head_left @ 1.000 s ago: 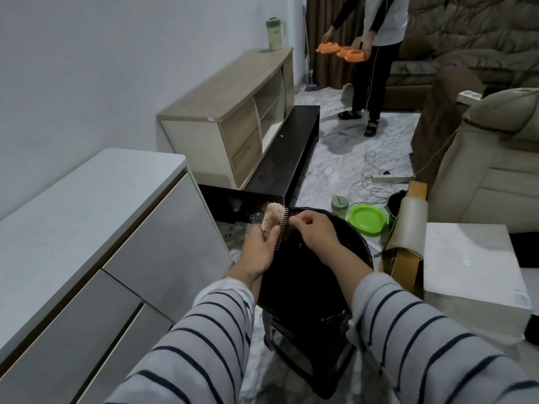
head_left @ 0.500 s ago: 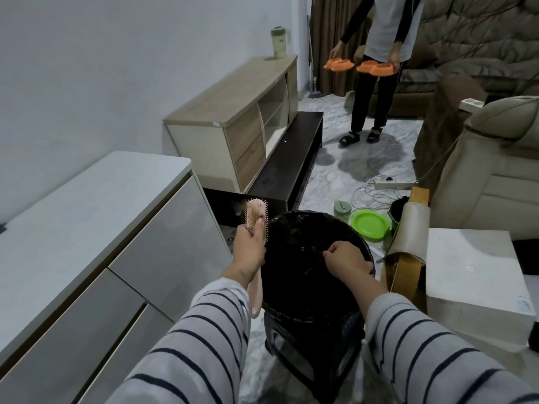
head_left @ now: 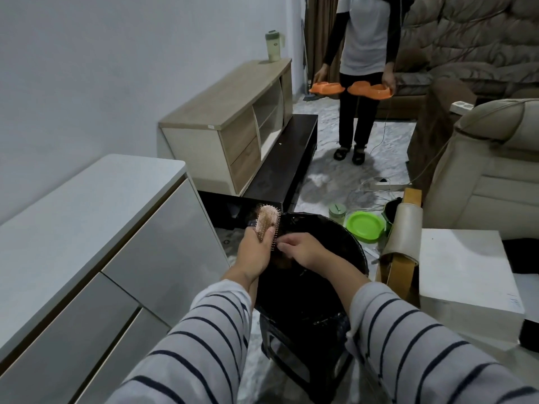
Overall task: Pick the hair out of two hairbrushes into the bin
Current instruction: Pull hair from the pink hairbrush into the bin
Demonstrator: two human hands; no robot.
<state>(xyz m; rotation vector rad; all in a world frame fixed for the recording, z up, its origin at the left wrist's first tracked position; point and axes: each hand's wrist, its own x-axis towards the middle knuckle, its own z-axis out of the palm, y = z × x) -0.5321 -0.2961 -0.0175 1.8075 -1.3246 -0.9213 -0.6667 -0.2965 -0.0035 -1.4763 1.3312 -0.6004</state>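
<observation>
Hairbrush (head_left: 267,221) first: it is pink, stands nearly upright, and its bristles face right over the near-left rim of the bin (head_left: 354,247). Left hand (head_left: 253,256) is clenched around its lower part, thumb pressed against the bristle pad, with the handle hidden below the palm. Right hand (head_left: 302,248) sits just beside it, fingers pinched at the lower bristles; dark strands seem to be between the fingertips, but they are too fine against the black liner to be sure. Both hands hover above the bin's open mouth. Bin is round and lined with a black bag, and it stands on a dark stool (head_left: 294,354) on the marble floor. Both sleeves are grey with dark stripes.

To the left runs a grey cabinet (head_left: 87,217). Beyond it stands a wooden TV unit (head_left: 233,112) with a pale green cup (head_left: 273,45) on top. Right of the bin, a green plate (head_left: 364,225) lies on the floor near a small jar (head_left: 337,212), and a white box (head_left: 463,269) sits further right. At the far end another person (head_left: 363,53) stands facing this way with an orange tray (head_left: 326,88) in each hand, in front of a brown sofa (head_left: 472,39).
</observation>
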